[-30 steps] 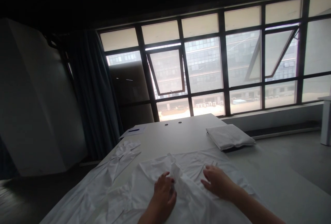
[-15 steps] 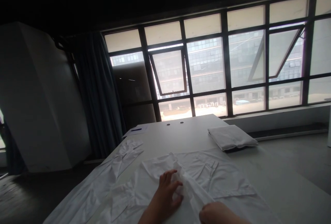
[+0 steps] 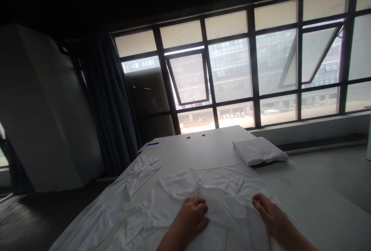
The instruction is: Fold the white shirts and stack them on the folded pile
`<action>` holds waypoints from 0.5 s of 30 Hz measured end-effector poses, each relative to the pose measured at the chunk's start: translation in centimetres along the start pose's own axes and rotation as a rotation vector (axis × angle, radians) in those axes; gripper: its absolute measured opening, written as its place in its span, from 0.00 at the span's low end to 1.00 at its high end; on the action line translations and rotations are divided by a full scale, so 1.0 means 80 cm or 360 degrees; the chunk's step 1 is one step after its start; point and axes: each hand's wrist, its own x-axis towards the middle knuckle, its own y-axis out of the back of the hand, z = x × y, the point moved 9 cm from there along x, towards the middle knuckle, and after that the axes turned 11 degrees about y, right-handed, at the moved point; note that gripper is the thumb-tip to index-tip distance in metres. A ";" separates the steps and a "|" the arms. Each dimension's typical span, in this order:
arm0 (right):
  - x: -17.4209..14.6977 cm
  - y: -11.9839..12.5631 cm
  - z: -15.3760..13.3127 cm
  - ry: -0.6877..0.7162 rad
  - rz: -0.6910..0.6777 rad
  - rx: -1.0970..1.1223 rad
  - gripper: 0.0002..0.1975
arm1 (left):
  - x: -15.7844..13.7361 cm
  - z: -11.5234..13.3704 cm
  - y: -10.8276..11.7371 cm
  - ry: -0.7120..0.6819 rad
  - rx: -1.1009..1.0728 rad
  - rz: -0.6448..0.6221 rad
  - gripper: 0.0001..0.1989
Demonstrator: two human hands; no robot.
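A white shirt [image 3: 174, 189] lies spread and wrinkled across the near part of the table. My left hand [image 3: 191, 214] rests on its middle, fingers bent over the cloth with a gap between them and the thumb. At the shirt's right side, my right hand [image 3: 268, 210] has its thumb and fingers pressed together at the edge of a turned-over layer. How much cloth sits between those fingertips is hard to see. Another white garment [image 3: 116, 197] is draped along the table's left edge, beside the shirt.
On the white table [image 3: 197, 152], a folded white cloth bundle [image 3: 259, 150] lies at the far right. Paper [image 3: 158, 145] with a blue pen [image 3: 153, 143] lies at the far left corner. Beyond stand windows, a dark curtain [image 3: 107, 96] and a pillar [image 3: 52, 108].
My right hand has moved right and slightly up, and a layer of the shirt now lies spread out to that side. My left hand's fingers have lowered and curled onto the cloth.
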 end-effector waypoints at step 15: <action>-0.032 -0.027 -0.065 0.0576 -0.0309 -0.0362 0.36 | 0.006 0.008 0.007 -0.0015 0.0004 0.0102 0.13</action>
